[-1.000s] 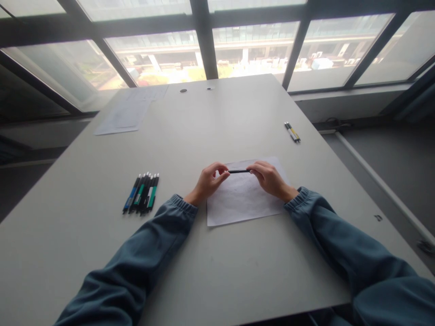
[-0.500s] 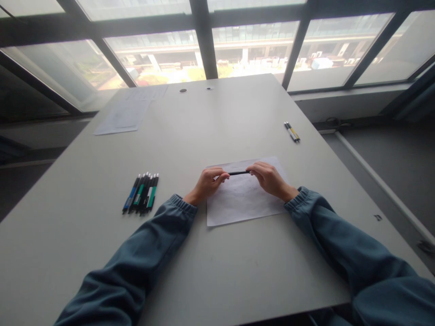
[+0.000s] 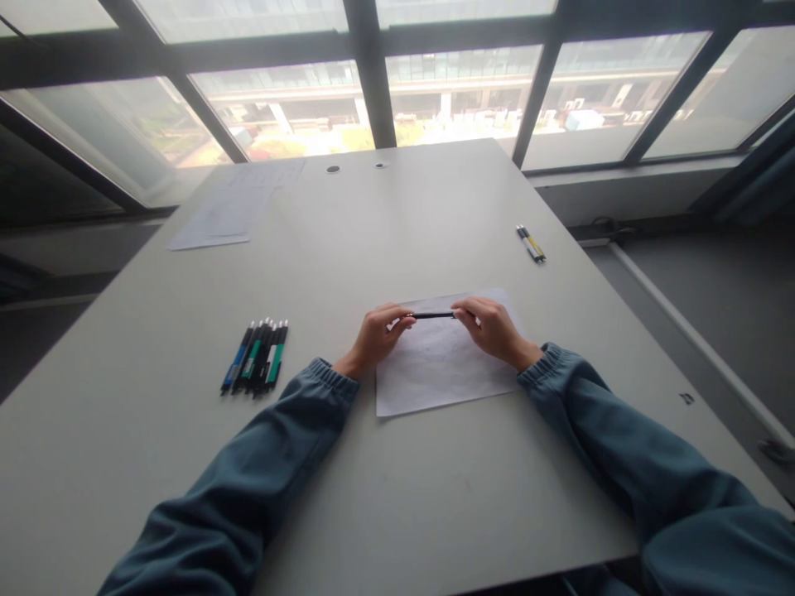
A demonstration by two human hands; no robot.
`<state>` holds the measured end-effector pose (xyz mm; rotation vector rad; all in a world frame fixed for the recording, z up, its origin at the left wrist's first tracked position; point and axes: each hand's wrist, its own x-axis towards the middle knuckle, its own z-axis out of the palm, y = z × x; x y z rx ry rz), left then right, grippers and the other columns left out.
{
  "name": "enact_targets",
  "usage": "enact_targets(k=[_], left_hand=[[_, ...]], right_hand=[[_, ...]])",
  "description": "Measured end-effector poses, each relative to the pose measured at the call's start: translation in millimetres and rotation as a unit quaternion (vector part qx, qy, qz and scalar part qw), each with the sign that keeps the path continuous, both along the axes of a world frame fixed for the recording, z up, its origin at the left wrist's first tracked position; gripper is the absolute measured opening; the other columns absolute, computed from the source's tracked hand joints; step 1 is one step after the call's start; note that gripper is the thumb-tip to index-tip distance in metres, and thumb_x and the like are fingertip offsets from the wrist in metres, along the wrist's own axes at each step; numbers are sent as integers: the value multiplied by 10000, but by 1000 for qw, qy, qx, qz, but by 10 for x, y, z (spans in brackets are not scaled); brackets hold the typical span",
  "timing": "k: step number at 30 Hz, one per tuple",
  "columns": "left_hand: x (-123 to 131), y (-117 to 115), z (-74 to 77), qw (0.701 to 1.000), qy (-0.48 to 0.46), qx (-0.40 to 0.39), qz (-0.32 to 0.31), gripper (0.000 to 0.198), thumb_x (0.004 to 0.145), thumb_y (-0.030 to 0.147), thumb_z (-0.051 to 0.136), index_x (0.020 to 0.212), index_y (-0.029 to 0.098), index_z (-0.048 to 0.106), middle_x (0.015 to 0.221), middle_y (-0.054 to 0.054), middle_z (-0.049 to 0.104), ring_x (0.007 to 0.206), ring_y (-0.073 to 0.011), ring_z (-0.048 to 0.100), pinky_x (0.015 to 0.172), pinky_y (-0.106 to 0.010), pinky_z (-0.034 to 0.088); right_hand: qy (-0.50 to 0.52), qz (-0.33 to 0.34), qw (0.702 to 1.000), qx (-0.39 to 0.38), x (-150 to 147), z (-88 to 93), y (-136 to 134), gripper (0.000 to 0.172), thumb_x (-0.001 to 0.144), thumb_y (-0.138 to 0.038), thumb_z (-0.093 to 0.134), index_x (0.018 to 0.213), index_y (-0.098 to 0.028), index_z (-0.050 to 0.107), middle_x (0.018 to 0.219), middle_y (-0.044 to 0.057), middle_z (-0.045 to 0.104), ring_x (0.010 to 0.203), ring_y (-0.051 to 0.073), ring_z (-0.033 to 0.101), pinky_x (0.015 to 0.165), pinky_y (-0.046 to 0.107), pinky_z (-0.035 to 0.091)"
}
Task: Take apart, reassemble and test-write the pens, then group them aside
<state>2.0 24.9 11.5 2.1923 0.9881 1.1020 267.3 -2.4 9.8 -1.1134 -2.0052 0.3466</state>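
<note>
A slim black pen (image 3: 433, 314) is stretched level between my two hands, above a white sheet of paper (image 3: 444, 377). My left hand (image 3: 380, 333) pinches its left end between thumb and fingers. At the other end, my right hand (image 3: 490, 329) is closed on the pen in the same way. Fingertips cover both ends, so the tip and the cap end are hidden. Off to the left of my left hand lies a row of several pens (image 3: 256, 358), black with blue, green and white parts.
Two pens, one with yellow (image 3: 531, 244), lie near the table's right edge. Loose papers (image 3: 217, 211) rest at the far left. The white table (image 3: 397, 497) has two round holes by the windows. A small dark mark (image 3: 686, 398) is on the right.
Slightly more of the black pen shows between my hands, and it seems turned a little. Both hands stay almost where they were; the view has shifted slightly.
</note>
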Motion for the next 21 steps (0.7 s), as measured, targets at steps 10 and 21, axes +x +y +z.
enact_targets(k=[10, 21], left_hand=[[-1, -25, 34, 1000, 12, -12, -5, 373, 963, 489, 595, 799, 184, 734, 800, -73, 720, 745, -167, 637, 656, -282, 494], [-9, -14, -1, 1000, 20, -1, -4, 323, 990, 428, 572, 1180, 196, 692, 931, -69, 742, 893, -177, 662, 811, -309, 512]], right_hand=[[399, 42, 870, -287, -34, 41, 24, 323, 810, -450, 785, 1007, -198, 738, 685, -15, 608, 660, 141, 562, 685, 305, 484], [500, 123, 782, -351, 20, 175, 56, 269, 954, -514, 526, 879, -255, 515, 699, -18, 505, 666, 179, 537, 776, 419, 543]])
